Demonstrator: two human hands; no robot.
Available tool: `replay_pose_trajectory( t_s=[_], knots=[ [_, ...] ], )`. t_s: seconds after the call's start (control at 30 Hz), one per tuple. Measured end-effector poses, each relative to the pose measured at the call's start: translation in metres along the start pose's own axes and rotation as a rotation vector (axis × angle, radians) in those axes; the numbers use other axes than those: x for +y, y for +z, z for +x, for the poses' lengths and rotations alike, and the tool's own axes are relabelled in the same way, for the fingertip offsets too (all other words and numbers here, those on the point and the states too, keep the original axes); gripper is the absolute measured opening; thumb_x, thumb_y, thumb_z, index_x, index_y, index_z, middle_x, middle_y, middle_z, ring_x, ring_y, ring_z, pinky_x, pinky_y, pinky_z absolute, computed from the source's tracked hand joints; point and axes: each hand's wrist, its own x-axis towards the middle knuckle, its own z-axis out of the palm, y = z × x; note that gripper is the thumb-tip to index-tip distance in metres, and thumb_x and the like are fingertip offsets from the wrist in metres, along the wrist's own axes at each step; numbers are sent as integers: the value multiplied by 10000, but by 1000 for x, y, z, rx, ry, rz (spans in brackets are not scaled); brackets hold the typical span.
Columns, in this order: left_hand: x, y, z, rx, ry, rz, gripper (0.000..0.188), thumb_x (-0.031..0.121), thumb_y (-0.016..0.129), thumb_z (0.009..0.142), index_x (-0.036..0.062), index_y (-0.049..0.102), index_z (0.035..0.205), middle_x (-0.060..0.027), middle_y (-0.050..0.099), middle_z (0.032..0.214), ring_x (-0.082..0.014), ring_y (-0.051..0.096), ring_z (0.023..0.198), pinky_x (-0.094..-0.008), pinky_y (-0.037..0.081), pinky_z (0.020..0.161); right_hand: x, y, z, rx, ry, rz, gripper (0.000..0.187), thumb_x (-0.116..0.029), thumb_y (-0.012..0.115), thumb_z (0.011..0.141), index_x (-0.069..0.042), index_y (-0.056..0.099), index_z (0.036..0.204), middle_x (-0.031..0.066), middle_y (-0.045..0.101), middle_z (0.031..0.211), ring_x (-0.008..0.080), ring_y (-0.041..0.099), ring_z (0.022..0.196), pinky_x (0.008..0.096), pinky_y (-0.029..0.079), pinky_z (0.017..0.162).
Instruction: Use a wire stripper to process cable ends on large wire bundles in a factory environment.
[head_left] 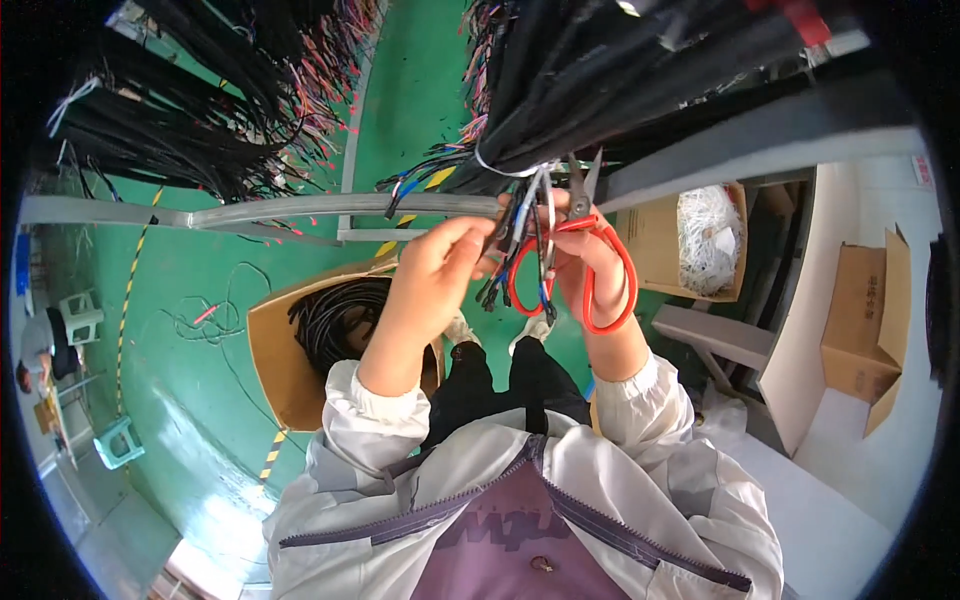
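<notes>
My right hand (592,262) holds red-handled scissors (630,272), with fingers through the loops; the blades point away from me and stand slightly apart. Closed at the left of a small bunch of wire ends (522,228), my left hand (432,275) pinches at it. The bunch has dark, grey and blue ends and hangs between both hands, partly in front of a scissor loop. Just beyond, a thick bundle of black cables (560,115) lies over a metal rail, with a white tie (500,168) around its end. Exactly what my left fingertips grip is partly hidden.
A grey metal rail (330,206) crosses before me. More black cables with coloured ends (170,140) hang at the left. A cardboard box (283,375) with coiled black cable stands below left. Right, a box holds white strands (708,240); another carton (855,325) stands farther right.
</notes>
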Motion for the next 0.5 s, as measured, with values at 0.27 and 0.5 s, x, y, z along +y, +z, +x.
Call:
replay_pose_trajectory(
  t_s=[0.27, 0.5],
  knots=[
    [13, -2, 1, -135, -210, -300, 237, 215, 567, 886, 1, 582, 986, -50, 636, 857, -150, 621, 750, -245, 464, 638, 3, -17, -11, -58, -39, 82, 539, 11, 464, 725, 38, 409, 1261, 157, 550, 1125, 272, 563, 966, 377, 435, 871],
    [17, -2, 3, -202, -268, -339, 258, 241, 541, 897, -3, 585, 966, -108, 664, 851, -166, 644, 737, -259, 495, 638, 4, -19, -11, -74, -60, 67, 538, 20, 456, 742, 53, 389, 1274, 170, 525, 1167, 276, 548, 1032, 374, 427, 899]
  ],
)
